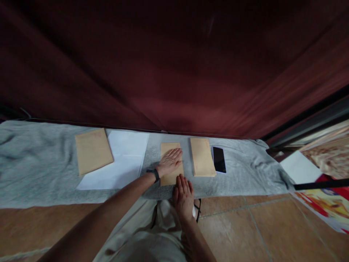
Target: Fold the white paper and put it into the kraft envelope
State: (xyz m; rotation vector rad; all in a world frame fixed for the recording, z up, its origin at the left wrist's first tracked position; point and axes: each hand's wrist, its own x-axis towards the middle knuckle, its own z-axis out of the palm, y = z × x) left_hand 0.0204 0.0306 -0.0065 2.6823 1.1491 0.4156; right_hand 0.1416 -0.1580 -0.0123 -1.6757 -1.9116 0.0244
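1. The work in hand appears to be the pressing flat of one brown envelope [171, 177], which lies on the grey cloth [40, 163] in front of the person, between the white sheets [122, 160] and the stack of envelopes [202, 157].
2. The left hand [170, 160] lies flat on top of this envelope. Its palm is down, the fingers are stretched out and close together, and it grips nothing. It covers the upper and middle part of the envelope.
3. The right hand [183, 193] is also flat, with loose, straight fingers. Its fingertips [182, 179] reach the near edge of the envelope, and the palm rests on the cloth just below it.
4. I judge that this is a smoothing or sealing step and not a picking-up step, because neither hand closes on the paper.
5. The next move, in my judgement, calls for a lift at one edge or a slide toward the stack. The paper is thin and lies tight on soft cloth, so a fingertip must get under the border first.
6. The left forearm crosses from the lower left toward the middle, with a dark band [155, 174] on the wrist. The right forearm comes up almost straight from below.
7. Around it: another single envelope [93, 151] lies partly over the white sheets at the left, and a dark phone [219, 159] lies just beside the stack (its screen is off). A red curtain [174, 72] hangs behind the cloth.
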